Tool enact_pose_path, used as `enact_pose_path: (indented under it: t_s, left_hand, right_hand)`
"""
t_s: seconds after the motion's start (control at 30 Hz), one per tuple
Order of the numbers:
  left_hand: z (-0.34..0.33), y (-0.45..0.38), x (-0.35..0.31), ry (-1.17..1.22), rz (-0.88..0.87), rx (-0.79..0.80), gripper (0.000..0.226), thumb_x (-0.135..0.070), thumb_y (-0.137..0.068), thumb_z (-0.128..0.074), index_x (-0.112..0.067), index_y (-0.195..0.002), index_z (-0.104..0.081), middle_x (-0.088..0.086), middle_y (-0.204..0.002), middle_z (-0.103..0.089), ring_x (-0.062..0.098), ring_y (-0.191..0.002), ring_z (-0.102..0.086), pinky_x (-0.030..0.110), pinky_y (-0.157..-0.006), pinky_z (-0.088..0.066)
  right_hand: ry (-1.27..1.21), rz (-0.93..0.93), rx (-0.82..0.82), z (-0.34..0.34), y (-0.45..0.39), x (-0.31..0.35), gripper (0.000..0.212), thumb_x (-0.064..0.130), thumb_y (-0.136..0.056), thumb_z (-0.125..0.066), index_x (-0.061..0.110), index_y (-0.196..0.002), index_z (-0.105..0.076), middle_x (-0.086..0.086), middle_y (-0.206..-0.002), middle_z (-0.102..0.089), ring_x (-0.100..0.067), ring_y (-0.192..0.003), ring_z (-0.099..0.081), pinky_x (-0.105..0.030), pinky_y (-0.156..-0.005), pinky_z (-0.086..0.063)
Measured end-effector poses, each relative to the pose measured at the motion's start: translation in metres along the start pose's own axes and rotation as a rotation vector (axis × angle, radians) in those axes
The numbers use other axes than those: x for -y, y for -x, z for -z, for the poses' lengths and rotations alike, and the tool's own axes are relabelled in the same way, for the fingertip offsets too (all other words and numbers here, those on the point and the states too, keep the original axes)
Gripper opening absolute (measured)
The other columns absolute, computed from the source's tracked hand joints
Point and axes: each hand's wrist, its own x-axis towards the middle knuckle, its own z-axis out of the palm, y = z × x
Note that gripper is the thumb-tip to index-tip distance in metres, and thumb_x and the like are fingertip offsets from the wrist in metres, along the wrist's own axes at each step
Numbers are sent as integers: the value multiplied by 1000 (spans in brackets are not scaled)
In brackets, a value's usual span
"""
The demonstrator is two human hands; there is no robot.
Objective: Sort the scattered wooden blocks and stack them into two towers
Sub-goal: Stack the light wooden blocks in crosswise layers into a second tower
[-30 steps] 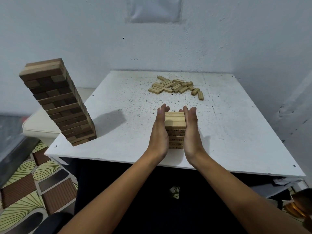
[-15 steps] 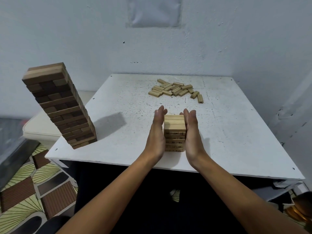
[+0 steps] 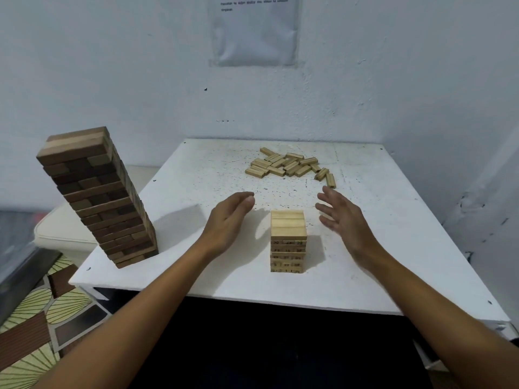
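Both hands, left [image 3: 227, 220] and right [image 3: 341, 217], are opening away empty from the light block tower [image 3: 288, 240] they were squaring at lower centre of the surface [image 3: 393, 248], freeing them for the loose blocks [image 3: 289, 165] behind.

A single head-worn wide-angle view looks forward and down from the near edge of the white speckled square surface [image 3: 179, 192], facing the far pale painted wall [image 3: 393, 80]. It sits close, with both forearms reaching in from the bottom, and patterned floor [image 3: 33, 318] shows at near left.
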Motion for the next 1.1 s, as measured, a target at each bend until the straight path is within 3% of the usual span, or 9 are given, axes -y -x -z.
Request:
enact_pose_path:
  t_s: [0.17, 0.3, 0.4, 0.5, 0.67, 0.77, 0.9, 1.0, 1.1]
  left_hand:
    - [-3, -47, 6, -250, -91, 9, 39, -31, -93, -63, -17, -128, -60, -2, -130, -61, 10, -119, -54, 12, -84, -39]
    - [-19, -85, 6, -399, -181, 59, 43, -31, -92, -64, -14, -131, -58, 2, -134, -59, 15, -124, -52, 22, -96, -35]
    - [-38, -109, 6, -505, -269, 102, 45, -32, -91, -63, -10, -130, -59, 6, -133, -60, 22, -125, -52, 31, -100, -40]
    - [-55, -133, 10, -629, -393, 133, 52, -41, -86, -56, -11, -128, -61, 5, -131, -61, 25, -127, -49, 42, -104, -40]
    - [-83, -157, 13, -849, -465, 250, 64, -48, -91, -36, -15, -147, -38, 3, -157, -32, 23, -149, -13, 49, -120, -8]
    - [-91, -162, 16, -932, -497, 289, 60, -46, -94, -26, -9, -134, -48, 8, -154, -34, 24, -148, -18, 53, -119, -5]
    - [-89, -148, 23, -854, -633, 177, 42, -38, -95, -36, -11, -105, -66, 5, -126, -63, 25, -119, -53, 48, -103, -34]
    - [-85, -133, 26, -759, -706, 68, 22, -20, -93, -52, -8, -92, -70, 3, -96, -71, 23, -87, -59, 41, -82, -43]
    - [-76, -119, 25, -592, -653, 84, 23, -16, -95, -56, -6, -84, -74, 5, -84, -71, 19, -77, -61, 36, -72, -48]
  right_hand:
    - [358, 109, 11, 24, -39, -2, 48, 20, -93, -64, 15, -139, -50, 4, -140, -50, -12, -127, -48, -23, -100, -38]
    - [543, 172, -17, 40, -74, -8, 38, 14, -90, -65, 16, -128, -60, 4, -131, -55, -14, -122, -52, -7, -89, -35]
    - [674, 171, -8, 48, -97, -14, 38, 16, -92, -62, 13, -130, -58, 5, -130, -49, -21, -127, -49, -20, -99, -34]
    - [823, 125, 56, 53, -117, -20, 50, 25, -98, -54, 16, -145, -42, 1, -158, -26, -17, -147, -18, -30, -115, -22]
    - [955, 146, 152, 48, -137, -24, 55, 31, -102, -42, 23, -153, -23, 6, -163, -1, -14, -149, 7, -38, -120, -13]
    - [1080, 152, 180, 43, -140, -28, 53, 32, -104, -36, 18, -153, -24, -1, -163, -3, -18, -150, 4, -35, -120, -11]
    - [1116, 205, 154, 37, -126, -31, 47, 22, -104, -34, 14, -150, -30, -3, -162, -15, -15, -150, -5, -30, -117, -17]
    - [1091, 255, 174, 33, -111, -32, 46, 15, -103, -35, 14, -149, -34, -1, -161, -19, -12, -149, -9, -27, -117, -19]
    - [1057, 327, 225, 23, -100, -31, 43, 10, -102, -39, 14, -145, -43, -1, -158, -27, -12, -147, -18, -29, -116, -27]
